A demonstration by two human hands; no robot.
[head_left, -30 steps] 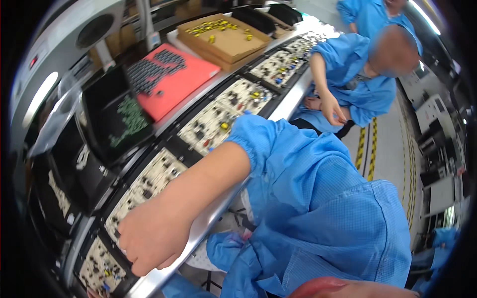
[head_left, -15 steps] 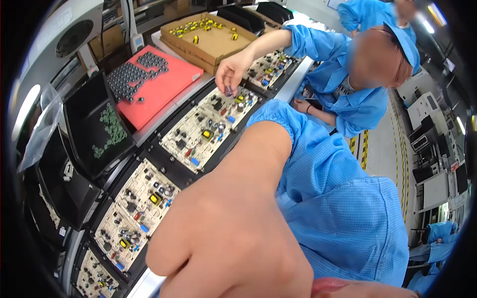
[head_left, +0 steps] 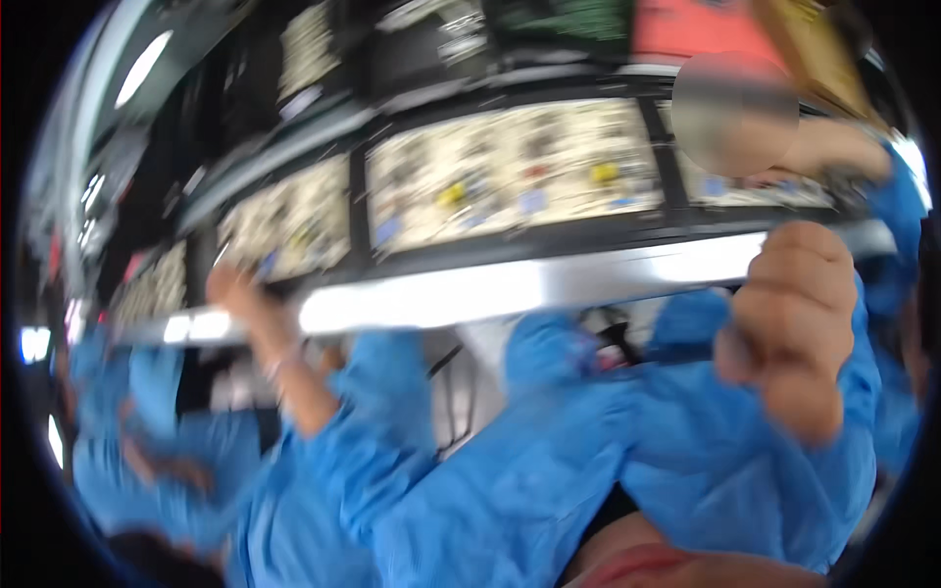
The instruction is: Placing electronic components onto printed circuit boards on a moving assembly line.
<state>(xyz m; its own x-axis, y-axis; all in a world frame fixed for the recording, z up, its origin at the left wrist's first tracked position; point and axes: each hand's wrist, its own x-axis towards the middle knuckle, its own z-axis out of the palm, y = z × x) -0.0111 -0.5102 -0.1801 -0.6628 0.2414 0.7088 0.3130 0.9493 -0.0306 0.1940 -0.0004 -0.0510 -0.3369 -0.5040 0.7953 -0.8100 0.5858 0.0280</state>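
Nearest, at right, the right hand (head_left: 794,323) is curled into a fist, appearing just in front of the metal rail (head_left: 421,294); whether it encloses anything, I cannot tell. The left hand (head_left: 235,289), blurred, is by the near edge of the left circuit board (head_left: 299,211); its grip cannot be told. Beyond the rail, the middle circuit board (head_left: 510,176) lies in a black frame, crowded with small parts. Such boards are probably light, stiff and fragile, best held by their edges. Farther, toward the right, lies a red sheet (head_left: 701,29).
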